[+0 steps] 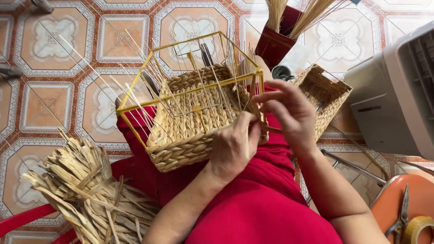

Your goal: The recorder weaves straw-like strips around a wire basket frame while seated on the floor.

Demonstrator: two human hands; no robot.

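In the head view, a half-woven basket (190, 122) sat in the middle of the frame, on the lap of a person in red clothes (262, 203). It was built on a yellow wire frame (181, 92), and thin pale stalks (135, 86) stuck up and out from its woven sides. The inside of the basket looked bare, with only the wire and weave showing.

The left hand (233, 147) was curled shut on the near right corner of the basket, with the thumb pressed on the rim. The right hand (289, 113) was just beside it, at the same corner. Its fingers were bent and pinched a flat straw strand (270, 129) against the yellow wire.

A finished small woven basket (323, 95) lay to the right, touching the lap. What was in it could not be told.

At the top of the frame, a dark red box (273, 45) held bunches of dry straw (296, 13) standing up.

A heap of flat dry straw strips (86, 190) lay at the lower left.

At the lower right, an orange stool (393, 203) held pliers (400, 217) and a roll of tape (418, 228).
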